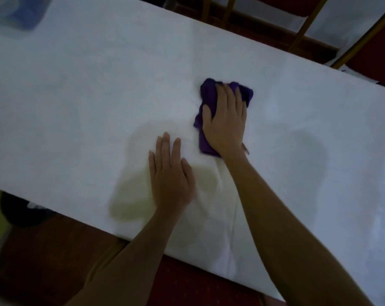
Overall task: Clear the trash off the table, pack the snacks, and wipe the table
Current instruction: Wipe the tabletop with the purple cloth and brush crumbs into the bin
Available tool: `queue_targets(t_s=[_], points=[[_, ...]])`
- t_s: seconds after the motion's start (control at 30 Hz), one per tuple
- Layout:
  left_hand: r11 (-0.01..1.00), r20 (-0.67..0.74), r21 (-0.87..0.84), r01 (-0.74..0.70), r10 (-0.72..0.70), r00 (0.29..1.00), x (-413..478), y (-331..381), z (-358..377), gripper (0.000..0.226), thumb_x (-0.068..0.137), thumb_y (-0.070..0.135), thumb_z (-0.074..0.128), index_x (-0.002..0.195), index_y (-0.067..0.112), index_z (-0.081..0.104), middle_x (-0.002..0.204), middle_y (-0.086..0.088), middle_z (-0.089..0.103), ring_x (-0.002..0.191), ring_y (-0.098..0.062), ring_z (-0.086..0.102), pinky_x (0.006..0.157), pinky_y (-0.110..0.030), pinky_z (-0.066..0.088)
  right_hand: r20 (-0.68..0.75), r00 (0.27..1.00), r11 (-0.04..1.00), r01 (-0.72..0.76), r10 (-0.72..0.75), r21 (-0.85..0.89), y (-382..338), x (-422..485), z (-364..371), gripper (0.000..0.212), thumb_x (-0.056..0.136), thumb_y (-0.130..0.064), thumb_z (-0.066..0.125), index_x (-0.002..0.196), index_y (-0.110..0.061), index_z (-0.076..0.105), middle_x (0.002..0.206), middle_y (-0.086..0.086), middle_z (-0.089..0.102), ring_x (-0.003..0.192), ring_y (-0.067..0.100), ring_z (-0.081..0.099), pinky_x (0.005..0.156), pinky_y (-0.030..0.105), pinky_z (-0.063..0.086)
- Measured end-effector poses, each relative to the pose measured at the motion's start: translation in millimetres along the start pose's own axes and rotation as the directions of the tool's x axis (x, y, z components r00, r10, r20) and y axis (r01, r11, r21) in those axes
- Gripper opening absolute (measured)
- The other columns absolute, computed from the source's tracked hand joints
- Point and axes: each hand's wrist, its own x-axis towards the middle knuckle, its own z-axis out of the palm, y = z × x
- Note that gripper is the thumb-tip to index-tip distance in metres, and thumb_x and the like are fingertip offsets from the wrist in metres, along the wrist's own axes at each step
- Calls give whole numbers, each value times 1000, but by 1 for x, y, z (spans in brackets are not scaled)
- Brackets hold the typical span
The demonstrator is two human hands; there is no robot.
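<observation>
A purple cloth (209, 93) lies crumpled on the white-covered table (87, 102), a little right of the middle. My right hand (225, 119) presses flat on the cloth, fingers straight and pointing away from me. My left hand (170, 173) rests flat on the tablecloth nearer the front edge, left of the cloth and apart from it, fingers straight, holding nothing. A faint yellowish damp patch (131, 195) shows on the tablecloth around my left hand.
A blurred bluish clear container (14, 12) sits at the table's far left corner. Chairs with gold frames (302, 29) stand beyond the far edge. A dark round object (21, 208) is on the floor beyond the table's near-left edge. Red carpet (187, 283) lies below.
</observation>
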Motion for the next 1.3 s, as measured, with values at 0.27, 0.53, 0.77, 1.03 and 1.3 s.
queue_targets(t_s=[0.27, 0.53, 0.77, 1.03, 1.3], points=[[992, -72, -111, -59, 51, 996, 0, -5, 1, 48, 101, 13, 36, 147, 5, 41, 160, -17, 28, 151, -29, 19, 120, -52, 22, 90, 995, 999, -45, 47, -22, 0, -144, -25, 58, 97, -36, 54, 149, -15, 39, 156, 7, 39, 149, 29, 25, 121, 49, 22], [997, -105, -82, 17, -26, 994, 39, -96, -23, 53, 93, 13, 43, 146, 5, 44, 156, -21, 35, 148, -34, 27, 121, -52, 20, 103, 993, 997, -54, 60, -58, -50, -3, 11, 65, 95, -44, 45, 152, -15, 33, 159, 8, 34, 150, 32, 21, 121, 51, 18], [997, -132, 22, -69, 72, 989, 68, -174, -37, 50, 104, 21, 31, 151, 4, 35, 158, -20, 30, 151, -31, 21, 122, -52, 17, 120, 993, 999, 5, -10, 44, -155, -104, 46, 65, 95, -43, 49, 152, -15, 35, 160, 6, 33, 152, 30, 16, 124, 48, 12], [999, -130, 25, -46, 49, 990, 71, -174, -36, 49, 103, 20, 32, 151, 8, 36, 160, -15, 28, 151, -28, 19, 120, -53, 20, 62, 997, 998, 44, -42, -34, -129, -42, 55, 69, 88, -51, 54, 146, -17, 44, 152, 5, 45, 145, 32, 31, 120, 46, 22], [999, -99, 21, -38, 40, 994, 71, -174, -34, 51, 103, 22, 32, 153, 12, 33, 162, -12, 25, 153, -26, 15, 121, -51, 17, 8, 983, 982, -182, 182, -48, -113, 56, 53, 73, 92, -53, 41, 153, -15, 30, 158, 6, 34, 149, 32, 23, 122, 50, 18]])
